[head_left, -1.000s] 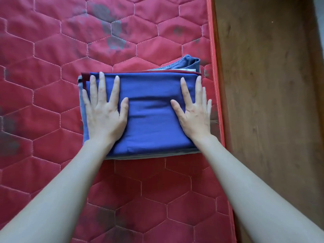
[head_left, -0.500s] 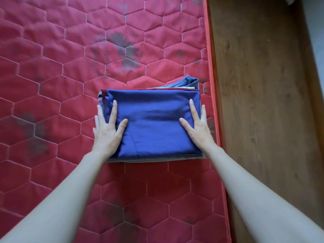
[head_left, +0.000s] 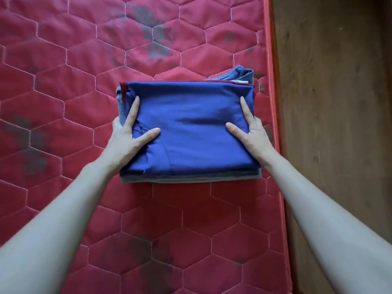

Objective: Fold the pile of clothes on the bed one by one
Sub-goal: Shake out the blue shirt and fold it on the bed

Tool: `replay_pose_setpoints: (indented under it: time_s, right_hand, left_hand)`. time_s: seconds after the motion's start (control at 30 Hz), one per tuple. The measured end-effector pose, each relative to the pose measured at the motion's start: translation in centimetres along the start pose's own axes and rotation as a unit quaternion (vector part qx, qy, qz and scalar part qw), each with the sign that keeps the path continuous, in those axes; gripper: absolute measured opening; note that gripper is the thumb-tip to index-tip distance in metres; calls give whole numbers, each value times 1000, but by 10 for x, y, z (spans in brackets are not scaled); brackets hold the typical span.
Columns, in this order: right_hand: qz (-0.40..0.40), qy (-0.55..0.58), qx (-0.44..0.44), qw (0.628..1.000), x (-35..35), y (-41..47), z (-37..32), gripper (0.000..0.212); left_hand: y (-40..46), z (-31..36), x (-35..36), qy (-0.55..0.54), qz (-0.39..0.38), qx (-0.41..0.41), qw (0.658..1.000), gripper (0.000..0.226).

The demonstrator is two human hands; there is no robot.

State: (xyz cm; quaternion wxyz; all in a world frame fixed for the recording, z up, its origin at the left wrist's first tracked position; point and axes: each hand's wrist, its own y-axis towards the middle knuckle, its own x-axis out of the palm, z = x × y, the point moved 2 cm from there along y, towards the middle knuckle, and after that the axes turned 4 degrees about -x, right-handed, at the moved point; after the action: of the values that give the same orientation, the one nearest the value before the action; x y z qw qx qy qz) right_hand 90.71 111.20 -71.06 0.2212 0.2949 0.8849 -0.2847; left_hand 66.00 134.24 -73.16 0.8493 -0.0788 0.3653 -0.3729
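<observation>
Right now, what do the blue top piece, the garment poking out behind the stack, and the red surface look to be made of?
Blue top piece: smooth matte woven or knit cloth, likely cotton; soft creases. Garment poking out behind: faded grey-blue with a thick stitched hem, probably denim. Red surface: quilted mattress fabric, slight sheen, hexagon stitching, dark stains.

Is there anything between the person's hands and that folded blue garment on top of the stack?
Nothing visible. The left hand and right hand already touch the folded blue garment, thumbs and forefingers on top, other fingers hidden down the sides of the stack of folded clothes on the red mattress.
</observation>
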Motion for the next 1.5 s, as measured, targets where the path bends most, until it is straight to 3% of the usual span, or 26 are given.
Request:
replay_pose_setpoints:
  time_s: [0.27, 0.73, 0.97, 1.13, 1.5]
  right_hand:
    - [-16, 30, 14, 999, 6, -23, -2, 74]
    - [-50, 27, 47, 997, 46, -184, 44, 89]
    - [-75, 40, 47, 995, 40, -185, 48, 90]
    - [-9, 118, 24, 993, 50, -189, 39, 88]
    - [47, 104, -54, 992, 12, -233, -23, 86]
  left_hand:
    - [-22, -9, 3, -38, -14, 4, 999, 98]
    - [-171, -78, 21, -2, -45, -14, 999, 99]
    - [-182, -71, 24, -32, -30, -12, 999, 92]
    - [-186, -61, 20, -67, -24, -22, 997, 88]
    - [-217, -13, -23, -79, -17, -16, 997, 90]
